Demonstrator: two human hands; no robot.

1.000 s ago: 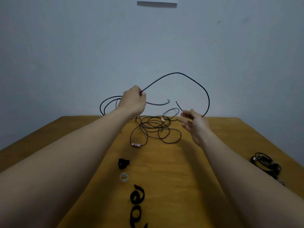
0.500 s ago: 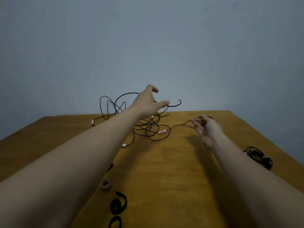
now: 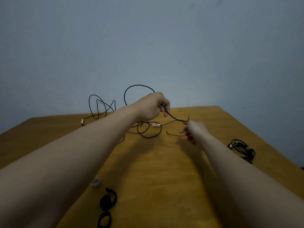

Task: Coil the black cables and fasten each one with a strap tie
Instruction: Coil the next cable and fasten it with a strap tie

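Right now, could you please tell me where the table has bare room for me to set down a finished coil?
The widest bare patch of table lies in the middle, bordered by the loose cable tangle ahead and the strap ties at near left. It is crowded around the tangle and by the bundled cable at right.

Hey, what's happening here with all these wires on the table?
A person is sorting out a thin black cable over a yellow-brown table. Their left hand pinches it raised, while the right hand meets it lower down, its grip blurred. Most of it lies tangled; black strap ties wait unused nearby.
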